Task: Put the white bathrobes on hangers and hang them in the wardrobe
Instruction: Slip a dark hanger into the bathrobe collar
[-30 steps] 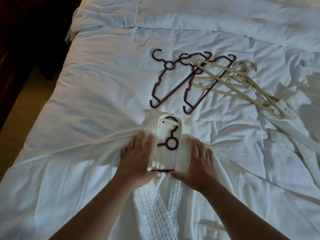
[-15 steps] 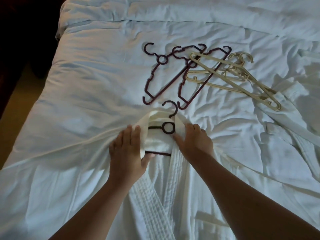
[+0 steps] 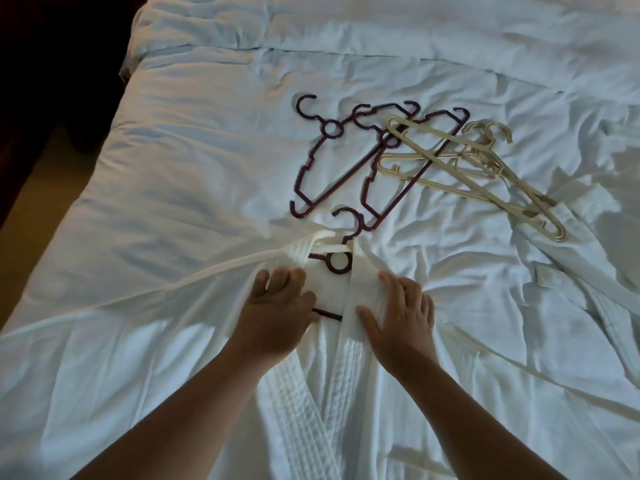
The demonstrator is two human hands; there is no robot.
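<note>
A white waffle bathrobe (image 3: pixel 311 410) lies front-up on the bed. A dark red hanger (image 3: pixel 337 263) sits inside its collar, the hook poking out past the neckline and its bottom bar showing between the lapels. My left hand (image 3: pixel 277 306) rests flat on the left lapel, thumb near the bar. On the right lapel my right hand (image 3: pixel 398 317) presses with fingers spread. A second white bathrobe (image 3: pixel 588 282) lies crumpled at the right.
Two spare dark red hangers (image 3: pixel 311 171) lie on the white duvet (image 3: pixel 190 168) beyond the robe, overlapped by several cream hangers (image 3: pixel 485 171). Pillows (image 3: pixel 381 22) run along the far edge. The bed's left edge drops to a dark floor (image 3: pixel 41 202).
The hanger's hook has come out past the collar. Both hands have shifted on the lapels from gripping the collar edges to lying flat on them.
</note>
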